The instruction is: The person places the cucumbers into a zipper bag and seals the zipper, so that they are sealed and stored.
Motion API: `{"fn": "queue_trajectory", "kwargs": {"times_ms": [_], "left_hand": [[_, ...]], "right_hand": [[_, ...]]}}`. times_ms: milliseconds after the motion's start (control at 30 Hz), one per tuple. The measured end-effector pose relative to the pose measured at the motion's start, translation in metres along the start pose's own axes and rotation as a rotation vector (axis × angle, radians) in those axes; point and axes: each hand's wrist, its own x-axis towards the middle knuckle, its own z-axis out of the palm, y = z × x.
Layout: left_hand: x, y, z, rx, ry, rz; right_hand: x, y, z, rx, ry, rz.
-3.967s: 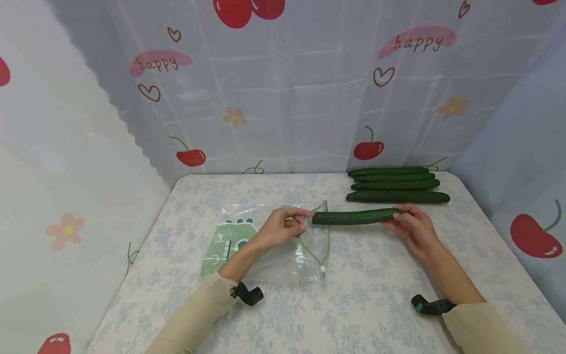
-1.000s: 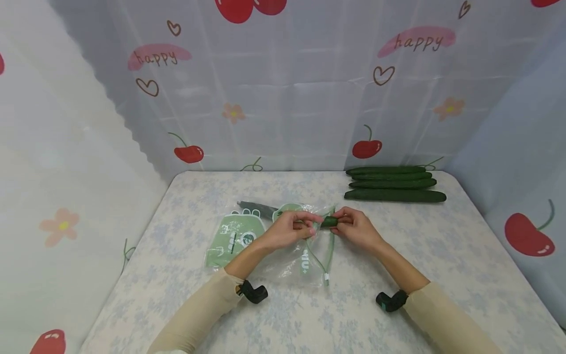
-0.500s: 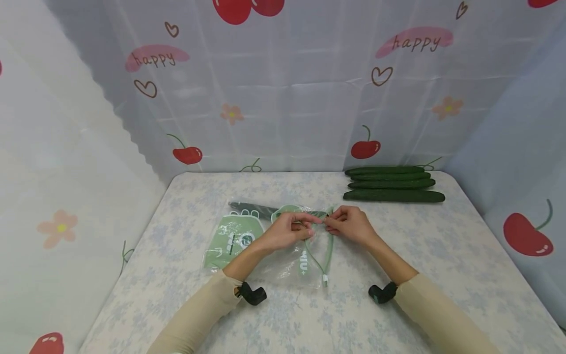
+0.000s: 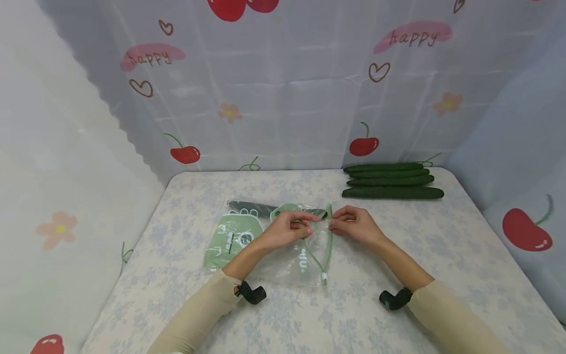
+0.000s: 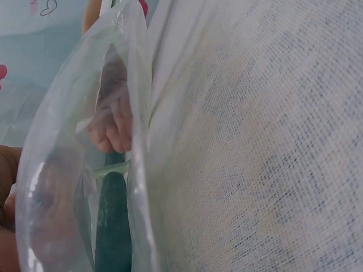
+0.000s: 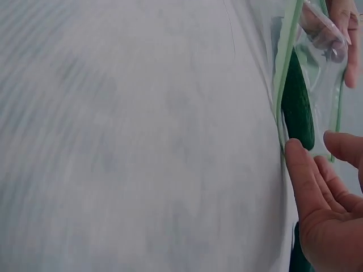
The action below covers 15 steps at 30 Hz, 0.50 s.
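A clear zip bag [image 4: 287, 275] with green print lies on the table, its green-edged mouth facing right. Inside it, along the far side, rests a cucumber [image 4: 254, 208]; its near end shows in the right wrist view as a dark green tip [image 6: 298, 113] just within the mouth. My left hand [image 4: 285, 230] pinches the upper lip of the bag and keeps the mouth raised. At the opening is my right hand [image 4: 355, 226], thumb and fingers apart beside the cucumber's end, with nothing between them. A white slider [image 4: 325, 276] sits at the zip's front end.
Several more cucumbers [image 4: 392, 193] lie side by side at the table's back right. The table [image 4: 185, 314] has a pale floral cloth, with a printed curtain [image 4: 287, 123] rising behind its back edge. Black wrist cameras [image 4: 252, 293] sit on both forearms.
The cucumber, earlier held by my right hand at the bag's mouth, has slid left into the bag. My right hand has let go and drawn slightly back; my left keeps its pinch.
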Motion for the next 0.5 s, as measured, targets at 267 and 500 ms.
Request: {"fn": "queue_trajectory", "kwargs": {"times_ms": [267, 500], "left_hand": [[-0.002, 0.000, -0.002, -0.010, -0.001, 0.004], [-0.002, 0.001, 0.000, -0.025, -0.015, -0.002]], "right_hand": [[-0.018, 0.007, -0.050, -0.060, 0.043, -0.048], [-0.032, 0.022, -0.099, -0.028, 0.131, 0.067]]}}
